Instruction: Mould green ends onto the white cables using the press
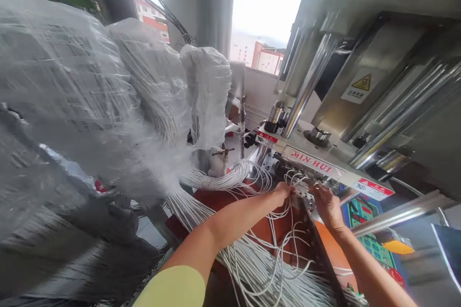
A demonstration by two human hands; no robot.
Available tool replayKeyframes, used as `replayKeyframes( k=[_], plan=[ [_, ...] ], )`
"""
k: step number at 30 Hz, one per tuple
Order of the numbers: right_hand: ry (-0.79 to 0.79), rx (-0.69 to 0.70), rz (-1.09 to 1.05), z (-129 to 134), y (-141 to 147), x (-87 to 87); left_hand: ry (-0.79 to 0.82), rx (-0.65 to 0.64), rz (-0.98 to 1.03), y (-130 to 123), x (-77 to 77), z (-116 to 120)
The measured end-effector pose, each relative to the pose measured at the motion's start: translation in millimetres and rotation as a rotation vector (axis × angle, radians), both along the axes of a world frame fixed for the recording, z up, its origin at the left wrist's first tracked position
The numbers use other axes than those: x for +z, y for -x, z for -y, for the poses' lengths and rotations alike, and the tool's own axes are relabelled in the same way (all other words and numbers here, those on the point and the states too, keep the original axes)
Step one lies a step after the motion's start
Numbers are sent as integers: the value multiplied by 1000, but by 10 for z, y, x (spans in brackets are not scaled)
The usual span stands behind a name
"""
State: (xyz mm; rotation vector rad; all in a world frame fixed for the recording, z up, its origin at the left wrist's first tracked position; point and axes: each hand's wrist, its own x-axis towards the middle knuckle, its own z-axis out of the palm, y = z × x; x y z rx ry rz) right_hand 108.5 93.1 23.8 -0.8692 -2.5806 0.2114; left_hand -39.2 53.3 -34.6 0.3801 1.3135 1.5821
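Under the white press plate marked MIN-HUI sits a metal mold block (304, 194) with small holes along its top. White cables (286, 208) loop out of it on the near-left side. My left hand (284, 193) is at the block's left end, fingers closed close to the cables; what they pinch is too small to make out. My right hand (328, 206) is at the block's right side with its fingers curled inward; its fingertips are partly hidden, so what they grip does not show. A thick bundle of white cables (266, 273) lies below my arms.
The molding press (317, 156) stands over my hands with steel columns. At right is a green control panel (365, 213) with a red button (396, 276). Plastic-wrapped cable bundles (207, 96) hang at left. A coiled cable bundle (219, 180) lies behind my left arm.
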Motion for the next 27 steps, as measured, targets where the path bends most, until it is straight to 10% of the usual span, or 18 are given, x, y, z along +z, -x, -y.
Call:
replayKeyframes(
  k=[4,8,13,19,23,27],
  plan=[
    [227,-71,-135,355,-1077,45,17,-156,53,-35,-2,92],
    [346,-448,-315,687,-2028,-128,-17,-210,68,153,8,35],
    [387,-663,-316,900,-2485,-372,-6,-187,57,177,-50,-26],
    [388,-260,-185,623,-1354,-290,3,-158,70,-21,-156,-23],
    [279,-359,-26,140,-225,-247,-8,-167,91,20,-123,35],
    [310,-497,-129,-191,275,-325,-13,-165,90,31,-150,55]
  ],
)
